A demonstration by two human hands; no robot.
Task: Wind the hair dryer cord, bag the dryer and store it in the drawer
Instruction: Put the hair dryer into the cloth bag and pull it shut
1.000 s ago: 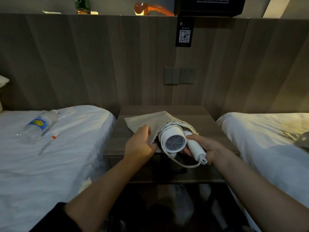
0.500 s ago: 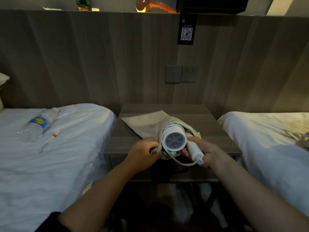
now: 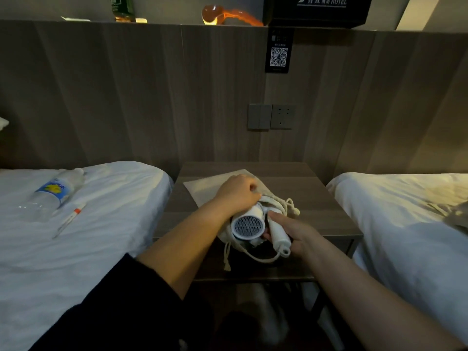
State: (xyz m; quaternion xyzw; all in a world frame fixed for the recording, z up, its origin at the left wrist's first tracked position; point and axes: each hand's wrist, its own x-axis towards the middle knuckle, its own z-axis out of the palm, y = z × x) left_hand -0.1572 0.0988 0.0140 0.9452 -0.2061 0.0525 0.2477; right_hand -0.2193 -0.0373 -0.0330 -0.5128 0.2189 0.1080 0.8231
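Straight ahead at 12 o'clock, the wooden nightstand (image 3: 316, 198) carries a beige drawstring bag (image 3: 202, 186), its closed end lying flat toward 11 o'clock. Both forearms reach in from 6 o'clock. The left hand (image 3: 238, 192), knuckles up, grips the bag's mouth over the barrel, and the right hand (image 3: 293, 231) curls round the handle. The white hair dryer (image 3: 249, 224) sits at the nightstand's front edge, partly inside the bag. Its barrel runs 6 to 12, the rear grille faces the camera, and the handle slants toward 5 o'clock. Its cord (image 3: 258, 260) loops below.
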